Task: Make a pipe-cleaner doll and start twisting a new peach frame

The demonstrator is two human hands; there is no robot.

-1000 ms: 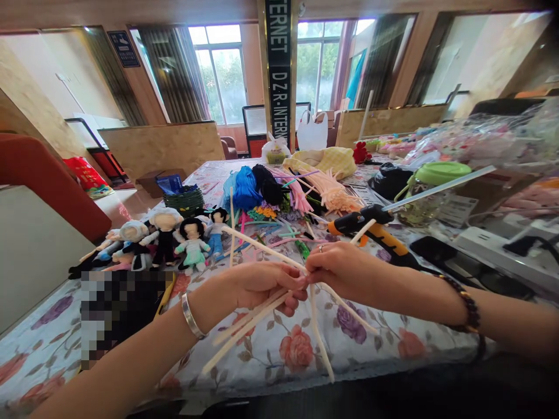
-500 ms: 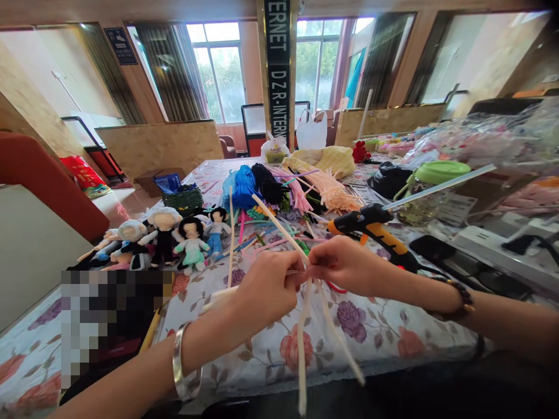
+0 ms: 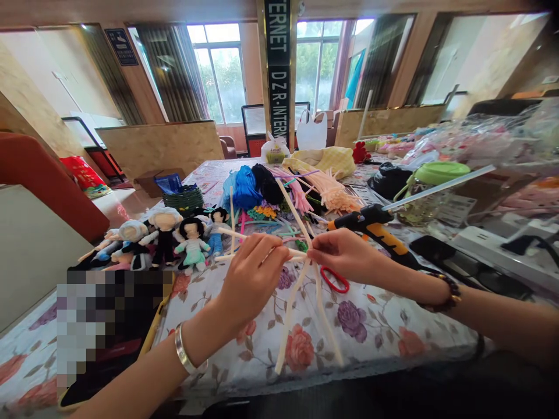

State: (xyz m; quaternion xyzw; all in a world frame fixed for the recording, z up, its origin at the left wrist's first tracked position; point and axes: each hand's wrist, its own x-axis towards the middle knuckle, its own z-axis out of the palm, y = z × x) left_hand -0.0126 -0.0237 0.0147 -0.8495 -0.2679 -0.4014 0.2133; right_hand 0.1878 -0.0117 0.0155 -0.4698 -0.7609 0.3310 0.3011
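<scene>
Several cream pipe cleaners (image 3: 323, 308) cross at one point between my hands, above the flowered tablecloth. My right hand (image 3: 345, 253) is closed, thumb and fingers pinching that crossing. My left hand (image 3: 253, 273), a silver bangle at its wrist, is closed around stems that run leftward from the crossing. Two loose ends hang down toward the table's front edge, and one stem slants up and away. Beneath the right hand lies a red looped handle (image 3: 335, 290), probably of scissors; the rest is hidden. Another cream stem (image 3: 232, 218) stands out behind my left hand.
Small dolls (image 3: 192, 244) sit at the left, behind a dark yellow-edged case (image 3: 151, 331). Bundles of blue (image 3: 247, 186), black and peach (image 3: 336, 189) pipe cleaners lie ahead. A glue gun (image 3: 386, 237) with a long glue stick and a green-lidded jar (image 3: 441, 171) are at the right.
My left hand has moved slightly left and up, drawing apart from the right, which still pinches the crossing. The upper stem has swung right; the hanging ends have shifted left. More of the red handle shows.
</scene>
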